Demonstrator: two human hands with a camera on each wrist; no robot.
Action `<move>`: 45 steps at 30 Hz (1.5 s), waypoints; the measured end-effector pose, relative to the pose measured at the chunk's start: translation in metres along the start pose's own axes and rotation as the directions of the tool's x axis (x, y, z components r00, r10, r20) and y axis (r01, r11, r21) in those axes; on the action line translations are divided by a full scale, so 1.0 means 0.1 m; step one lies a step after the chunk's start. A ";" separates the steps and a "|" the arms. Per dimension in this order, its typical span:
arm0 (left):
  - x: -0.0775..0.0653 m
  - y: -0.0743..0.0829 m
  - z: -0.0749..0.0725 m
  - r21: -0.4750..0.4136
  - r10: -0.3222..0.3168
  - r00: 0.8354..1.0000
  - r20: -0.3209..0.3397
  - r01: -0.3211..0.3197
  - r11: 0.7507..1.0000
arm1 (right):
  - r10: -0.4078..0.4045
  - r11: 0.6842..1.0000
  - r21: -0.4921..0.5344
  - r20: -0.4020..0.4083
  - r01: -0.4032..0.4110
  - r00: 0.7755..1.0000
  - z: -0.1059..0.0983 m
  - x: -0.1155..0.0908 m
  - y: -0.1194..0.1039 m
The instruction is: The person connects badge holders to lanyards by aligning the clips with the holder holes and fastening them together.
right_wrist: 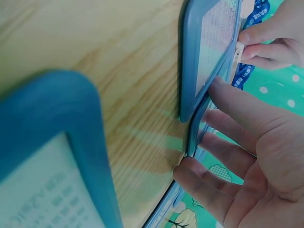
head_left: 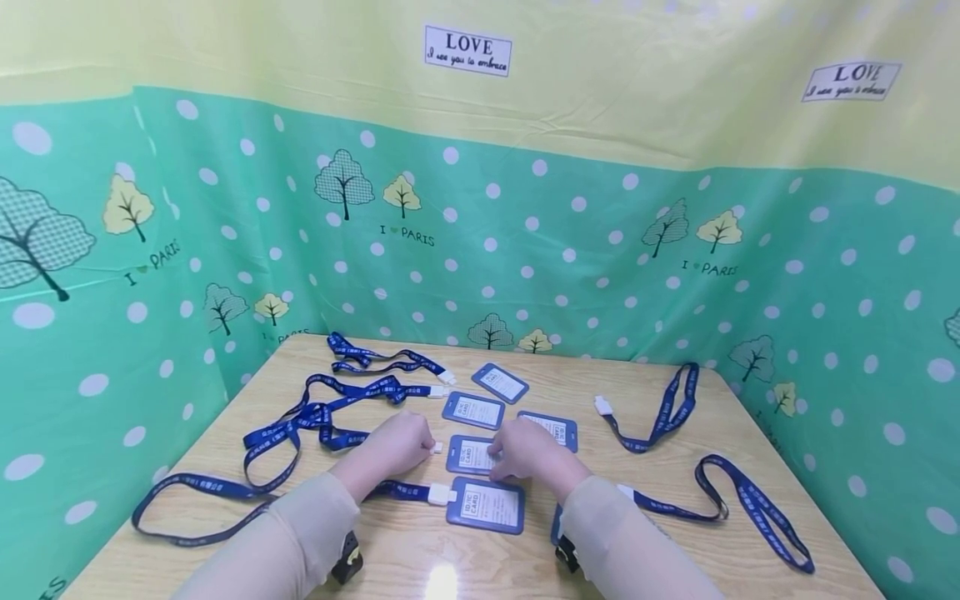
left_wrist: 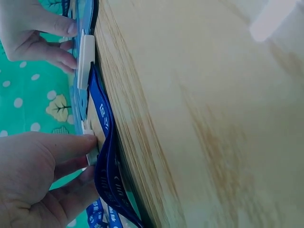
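Blue card [head_left: 465, 455] on a bench [head_left: 405, 550].
Left hand [head_left: 397, 442] pinches a white clip [head_left: 437, 447] beside it; right hand [head_left: 528, 454] grips the card's end.

Table top [left_wrist: 204, 95]: wood-grained, smooth, glossy enough to throw back a bright glare patch. ID card holders [right_wrist: 66, 95]: moulded plastic by look, smooth, soft satin sheen on the rims. Card inserts [right_wrist: 52, 194]: look like printed paper, matt. Lanyards [left_wrist: 100, 102]: woven cloth ribbon, low sheen. Lanyard clips [left_wrist: 86, 61]: hard plastic, smooth. Backdrop curtain [head_left: 420, 275]: thin, smooth cloth, slight shine along creases. Sleeves [head_left: 303, 533]: matt cloth
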State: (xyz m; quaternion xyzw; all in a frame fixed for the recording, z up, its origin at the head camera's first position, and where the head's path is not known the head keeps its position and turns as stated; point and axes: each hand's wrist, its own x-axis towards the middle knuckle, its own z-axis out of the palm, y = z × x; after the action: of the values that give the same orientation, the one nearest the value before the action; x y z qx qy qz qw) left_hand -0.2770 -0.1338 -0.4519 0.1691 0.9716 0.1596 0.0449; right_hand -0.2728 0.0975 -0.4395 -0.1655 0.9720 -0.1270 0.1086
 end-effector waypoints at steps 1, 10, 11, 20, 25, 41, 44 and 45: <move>0.00 0.00 0.00 -0.003 -0.001 1.000 0.000 0.001 1.000 | 0.001 1.000 0.002 0.001 -0.001 1.000 0.00 0.00 0.00; -0.01 -0.01 0.03 -0.006 0.020 1.000 -0.010 -0.020 1.000 | 0.007 1.000 -0.010 0.010 -0.007 1.000 -0.02 0.00 -0.02; -0.02 -0.01 0.03 -0.003 0.025 1.000 -0.011 -0.025 1.000 | 0.007 1.000 -0.008 0.012 -0.007 1.000 -0.02 0.00 -0.02; -0.04 0.03 0.05 0.050 0.094 0.995 -0.025 -0.092 0.994 | 0.014 1.000 -0.002 0.011 -0.014 1.000 -0.03 0.00 -0.03; -0.05 0.03 0.05 0.038 0.103 0.994 -0.036 -0.101 0.994 | 0.019 1.000 0.007 0.015 -0.019 1.000 -0.03 -0.02 -0.04; -0.05 0.02 0.07 0.039 0.102 0.995 -0.014 -0.101 0.994 | 0.006 1.000 -0.011 0.010 -0.006 1.000 -0.03 -0.02 -0.03; -0.03 0.02 0.07 0.043 0.096 0.995 -0.008 -0.095 0.995 | 0.005 1.000 -0.010 0.009 -0.005 1.000 -0.03 -0.02 -0.03; -0.03 0.02 0.06 0.043 0.095 0.995 -0.006 -0.095 0.995 | 0.006 1.000 -0.010 0.009 -0.006 1.000 -0.03 -0.02 -0.03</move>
State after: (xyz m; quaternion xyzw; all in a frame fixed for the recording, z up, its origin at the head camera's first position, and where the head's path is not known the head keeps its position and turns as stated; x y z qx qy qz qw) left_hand -0.2724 -0.1308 -0.4569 0.2154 0.9657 0.1417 0.0299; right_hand -0.2706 0.0966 -0.4359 -0.1638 0.9725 -0.1213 0.1124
